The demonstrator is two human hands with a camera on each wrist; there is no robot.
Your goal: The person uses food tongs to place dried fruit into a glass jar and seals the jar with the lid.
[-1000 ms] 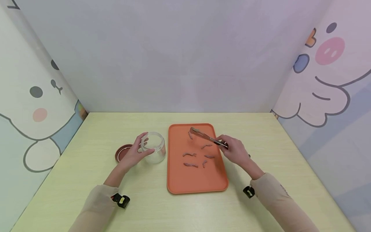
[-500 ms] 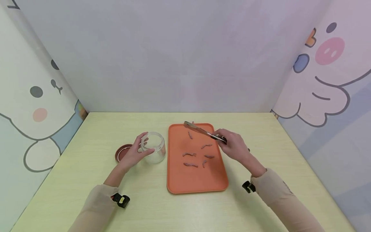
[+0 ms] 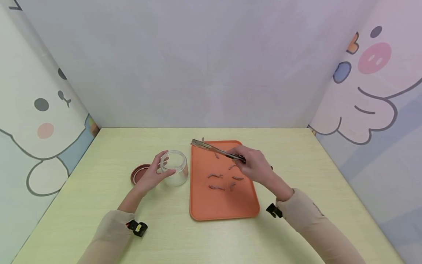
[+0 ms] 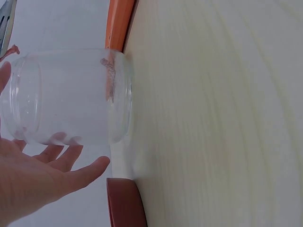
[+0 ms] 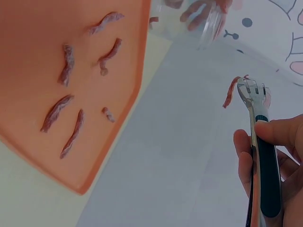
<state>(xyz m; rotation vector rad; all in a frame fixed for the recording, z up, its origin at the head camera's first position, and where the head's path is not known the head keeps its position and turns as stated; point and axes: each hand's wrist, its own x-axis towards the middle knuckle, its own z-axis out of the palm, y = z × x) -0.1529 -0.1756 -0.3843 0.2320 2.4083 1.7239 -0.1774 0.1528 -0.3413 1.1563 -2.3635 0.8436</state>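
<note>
R hand (image 3: pixel 254 164) grips tongs (image 5: pixel 268 165), jerky strip (image 5: pixel 230 93) at tips | L hand (image 3: pixel 153 179) holds clear jar (image 4: pixel 71 99) | strip prob. light, semi-stiff; nip mid

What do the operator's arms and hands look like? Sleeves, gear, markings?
Left hand and right hand: bare. Left sleeve and right sleeve: plain beige, the right with a small dark marking. Black boxy device by each cuff; the left device has a yellow patch.
</note>
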